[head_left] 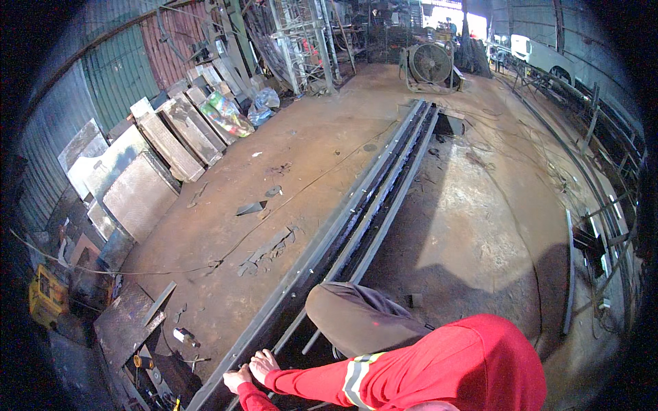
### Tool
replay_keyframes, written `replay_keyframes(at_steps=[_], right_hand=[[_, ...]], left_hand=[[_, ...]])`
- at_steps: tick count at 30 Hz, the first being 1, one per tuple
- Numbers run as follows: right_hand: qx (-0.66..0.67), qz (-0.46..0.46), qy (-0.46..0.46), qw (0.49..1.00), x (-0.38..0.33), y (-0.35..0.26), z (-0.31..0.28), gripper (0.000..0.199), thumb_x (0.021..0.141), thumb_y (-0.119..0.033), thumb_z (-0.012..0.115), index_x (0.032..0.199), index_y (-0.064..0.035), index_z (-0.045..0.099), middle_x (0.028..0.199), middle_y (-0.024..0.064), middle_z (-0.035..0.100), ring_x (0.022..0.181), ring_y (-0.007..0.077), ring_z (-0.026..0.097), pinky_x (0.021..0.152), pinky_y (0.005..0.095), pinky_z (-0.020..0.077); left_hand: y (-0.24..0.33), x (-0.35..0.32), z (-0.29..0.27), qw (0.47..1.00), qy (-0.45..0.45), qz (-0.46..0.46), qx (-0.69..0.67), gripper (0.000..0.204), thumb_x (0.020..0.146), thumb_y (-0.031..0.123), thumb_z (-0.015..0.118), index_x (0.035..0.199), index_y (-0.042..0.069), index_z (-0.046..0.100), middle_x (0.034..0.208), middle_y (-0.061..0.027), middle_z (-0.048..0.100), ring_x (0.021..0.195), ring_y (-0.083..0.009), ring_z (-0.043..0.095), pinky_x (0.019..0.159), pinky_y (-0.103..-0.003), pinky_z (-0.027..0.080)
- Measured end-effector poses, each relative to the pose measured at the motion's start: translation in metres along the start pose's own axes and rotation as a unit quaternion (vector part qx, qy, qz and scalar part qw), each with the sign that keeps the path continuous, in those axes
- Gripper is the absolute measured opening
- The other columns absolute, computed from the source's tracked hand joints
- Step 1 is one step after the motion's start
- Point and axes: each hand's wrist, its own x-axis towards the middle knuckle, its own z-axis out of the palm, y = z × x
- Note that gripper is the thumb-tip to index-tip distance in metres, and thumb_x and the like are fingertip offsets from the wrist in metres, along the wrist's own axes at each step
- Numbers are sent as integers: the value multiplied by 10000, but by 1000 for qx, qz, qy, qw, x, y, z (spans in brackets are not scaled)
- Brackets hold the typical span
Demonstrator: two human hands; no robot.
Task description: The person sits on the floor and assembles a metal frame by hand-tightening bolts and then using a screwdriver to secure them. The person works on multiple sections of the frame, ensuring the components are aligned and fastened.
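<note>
A long dark steel beam [299, 279] runs from the lower left toward the far middle, with small bright spots along its edge. At its near end my left hand [237, 378] is closed against the edge; anything inside the fist is hidden. Just beside it, my right hand [262, 366] has its fingers curled at the inner side of the beam, and I cannot make out what they hold. Thinner metal bars [373, 236] lie alongside the beam. Both arms are in red sleeves, the right one with a reflective band. My bent knee [356, 312] is beside the bars.
Metal sheets [140, 195] lean along the left wall. A yellow machine [48, 296] and a steel plate [123, 322] are at lower left. A thin cable [301, 186] crosses the floor. Scraps [251, 207] lie about. A large fan [430, 64] stands far off; metal frames line the right.
</note>
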Motion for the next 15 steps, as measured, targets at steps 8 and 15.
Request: replay_keyframes(at_steps=[8, 15], right_hand=[[55, -21, 32, 998, -1, -21, -9, 205, 829, -190, 476, 781, -150, 671, 885, 6, 632, 995, 179, 524, 949, 403, 320], [-2, 9, -13, 1000, -1, -5, -7, 216, 826, -195, 477, 771, -129, 674, 903, 2, 643, 993, 170, 529, 952, 400, 319]], left_hand=[[-91, 99, 34, 966, -152, 195, -80, 312, 637, 255, 760, 635, -40, 658, 624, -150, 644, 615, -235, 625, 628, -377, 478], [-5, 8, 5, 1000, 28, -10, 1, 574, 520, 328, 869, 867, -40, 598, 914, -229, 649, 838, -325, 646, 780, -379, 511]])
